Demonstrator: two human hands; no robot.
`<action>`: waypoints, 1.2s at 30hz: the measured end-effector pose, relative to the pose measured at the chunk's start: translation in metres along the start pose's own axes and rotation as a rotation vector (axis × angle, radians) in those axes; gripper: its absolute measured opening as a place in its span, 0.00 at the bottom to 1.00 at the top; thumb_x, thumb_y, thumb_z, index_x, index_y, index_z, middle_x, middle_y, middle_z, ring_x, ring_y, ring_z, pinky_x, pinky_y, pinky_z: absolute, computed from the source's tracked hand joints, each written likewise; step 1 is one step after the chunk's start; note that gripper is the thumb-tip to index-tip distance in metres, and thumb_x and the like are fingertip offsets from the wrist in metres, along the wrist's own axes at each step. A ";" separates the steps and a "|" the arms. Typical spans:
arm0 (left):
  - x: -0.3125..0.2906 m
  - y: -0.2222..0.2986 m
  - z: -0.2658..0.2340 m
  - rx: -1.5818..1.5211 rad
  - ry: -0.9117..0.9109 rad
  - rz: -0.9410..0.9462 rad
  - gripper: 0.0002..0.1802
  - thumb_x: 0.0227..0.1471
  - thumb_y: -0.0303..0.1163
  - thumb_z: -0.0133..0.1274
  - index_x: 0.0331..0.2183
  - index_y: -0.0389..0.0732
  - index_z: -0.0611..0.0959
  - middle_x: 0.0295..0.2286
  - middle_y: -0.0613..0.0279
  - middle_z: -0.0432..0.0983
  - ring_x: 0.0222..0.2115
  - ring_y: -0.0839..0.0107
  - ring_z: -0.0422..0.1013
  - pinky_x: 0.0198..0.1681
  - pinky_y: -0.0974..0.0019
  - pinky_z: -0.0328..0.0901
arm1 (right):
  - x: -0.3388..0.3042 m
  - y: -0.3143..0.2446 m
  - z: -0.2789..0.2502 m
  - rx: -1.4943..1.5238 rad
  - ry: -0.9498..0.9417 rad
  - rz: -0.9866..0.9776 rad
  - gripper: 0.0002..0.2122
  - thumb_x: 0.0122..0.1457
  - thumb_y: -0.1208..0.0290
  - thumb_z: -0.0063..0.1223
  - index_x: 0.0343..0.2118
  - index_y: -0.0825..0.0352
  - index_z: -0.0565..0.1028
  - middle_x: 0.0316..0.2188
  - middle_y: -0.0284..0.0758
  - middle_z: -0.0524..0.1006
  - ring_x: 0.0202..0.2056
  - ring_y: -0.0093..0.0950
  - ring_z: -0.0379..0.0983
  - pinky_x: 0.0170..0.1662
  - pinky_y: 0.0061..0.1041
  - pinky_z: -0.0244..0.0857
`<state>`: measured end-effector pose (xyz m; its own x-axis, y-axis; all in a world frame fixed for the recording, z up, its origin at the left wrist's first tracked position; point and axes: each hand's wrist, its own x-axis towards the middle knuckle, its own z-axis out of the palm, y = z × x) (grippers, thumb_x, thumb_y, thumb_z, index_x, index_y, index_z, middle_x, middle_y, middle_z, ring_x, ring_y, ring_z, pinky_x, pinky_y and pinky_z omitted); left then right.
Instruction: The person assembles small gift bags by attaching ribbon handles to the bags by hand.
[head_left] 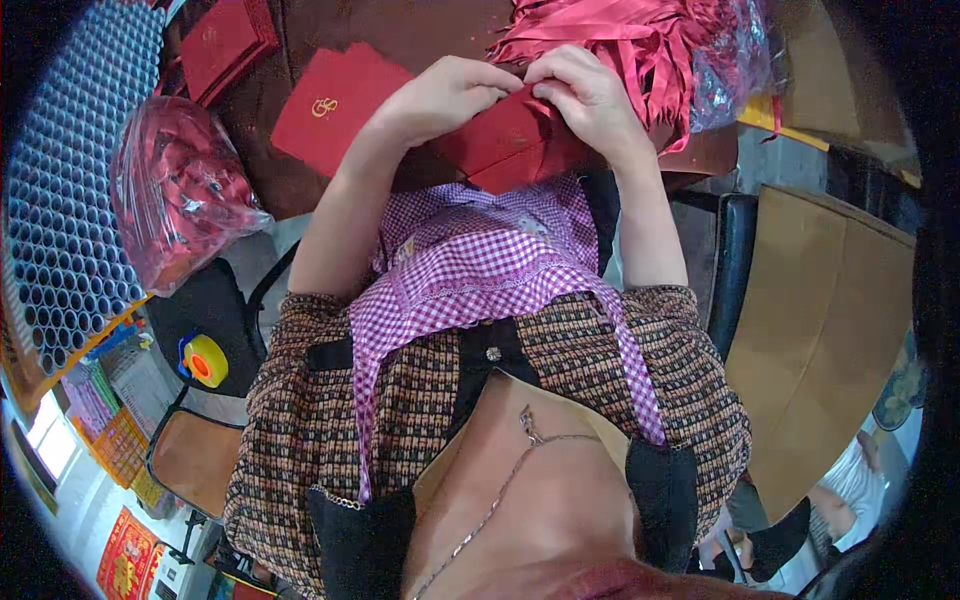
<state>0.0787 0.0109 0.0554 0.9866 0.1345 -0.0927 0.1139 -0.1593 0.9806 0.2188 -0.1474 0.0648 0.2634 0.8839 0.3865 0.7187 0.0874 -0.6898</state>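
Note:
Both hands meet over a dark red folded card piece [500,145] at the table's near edge; it looks like a flat paper bag or box, but its exact kind is unclear. My left hand [445,98] pinches its upper edge with thumb and forefinger. Close beside it, my right hand [588,100] is closed, thumb against curled fingers, at the same edge. Whether a ribbon end lies between the fingertips is too small to make out. Left of my hands lie overlapping red card pieces [325,108], one with a gold emblem. Beyond my right hand spreads a heap of red satin ribbons [630,50].
A clear plastic bag of red material [185,190] sits at the left, beside a honeycomb-like block of tubes [75,200]. More red cards [225,50] are stacked at the far left. Large cardboard [820,340] stands right. Yellow tape [205,361] rests on a chair; people are behind.

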 end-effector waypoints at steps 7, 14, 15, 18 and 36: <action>0.007 -0.011 -0.003 0.254 -0.093 0.081 0.13 0.49 0.27 0.50 0.38 0.33 0.79 0.32 0.57 0.79 0.34 0.75 0.72 0.39 0.72 0.66 | -0.006 0.015 0.012 0.226 -0.066 0.125 0.06 0.46 0.84 0.52 0.28 0.70 0.72 0.27 0.32 0.71 0.32 0.25 0.70 0.38 0.21 0.63; 0.003 -0.018 0.010 0.318 -0.027 0.082 0.10 0.48 0.29 0.52 0.32 0.34 0.80 0.27 0.57 0.78 0.30 0.75 0.73 0.36 0.71 0.67 | -0.007 0.019 0.008 0.234 -0.168 0.111 0.05 0.46 0.83 0.51 0.27 0.70 0.71 0.28 0.32 0.70 0.34 0.25 0.68 0.39 0.21 0.62; 0.002 -0.019 0.010 0.351 -0.030 0.057 0.10 0.47 0.30 0.52 0.32 0.34 0.80 0.27 0.58 0.78 0.29 0.75 0.73 0.36 0.71 0.67 | -0.007 0.019 0.007 0.197 -0.225 0.104 0.04 0.46 0.83 0.50 0.27 0.70 0.71 0.28 0.32 0.70 0.35 0.25 0.68 0.39 0.22 0.62; 0.002 -0.025 0.011 0.237 0.007 -0.014 0.10 0.47 0.31 0.53 0.30 0.33 0.81 0.26 0.60 0.78 0.28 0.75 0.73 0.36 0.71 0.67 | -0.007 0.022 -0.001 0.213 -0.335 0.095 0.04 0.47 0.82 0.50 0.27 0.71 0.70 0.29 0.33 0.69 0.35 0.26 0.68 0.40 0.22 0.62; 0.009 -0.022 -0.005 0.143 0.722 0.187 0.09 0.47 0.31 0.54 0.32 0.38 0.80 0.25 0.65 0.74 0.27 0.77 0.69 0.32 0.74 0.65 | -0.013 0.045 -0.025 0.435 -0.143 0.469 0.05 0.51 0.79 0.50 0.32 0.68 0.72 0.28 0.23 0.71 0.33 0.15 0.65 0.38 0.16 0.60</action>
<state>0.0843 0.0201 0.0336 0.6745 0.6922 0.2566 0.0152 -0.3606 0.9326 0.2636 -0.1670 0.0444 0.3758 0.9232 -0.0804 0.2148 -0.1712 -0.9615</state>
